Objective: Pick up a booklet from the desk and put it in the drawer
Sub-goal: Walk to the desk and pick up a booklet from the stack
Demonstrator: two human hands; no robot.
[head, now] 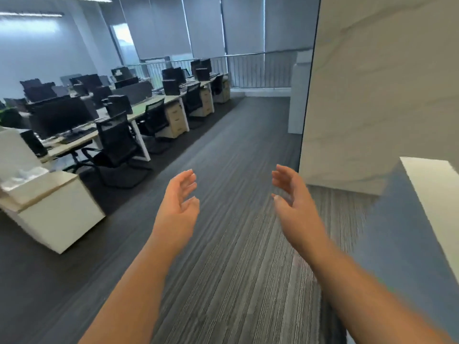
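Observation:
My left hand (180, 202) and my right hand (291, 194) are raised in front of me over a grey striped carpet, palms facing each other, fingers apart and holding nothing. No booklet shows in this view. Rows of desks (159, 101) with monitors stand at the left, each with a beige drawer unit (176, 120) beneath. All drawers look closed from here.
A low white cabinet (54, 212) with a pale wooden top stands at the near left, with crumpled clear plastic on it. Black office chairs (116, 145) line the aisle. A white marbled pillar (372, 95) and a white ledge (434, 194) close off the right. A railing runs along the far end.

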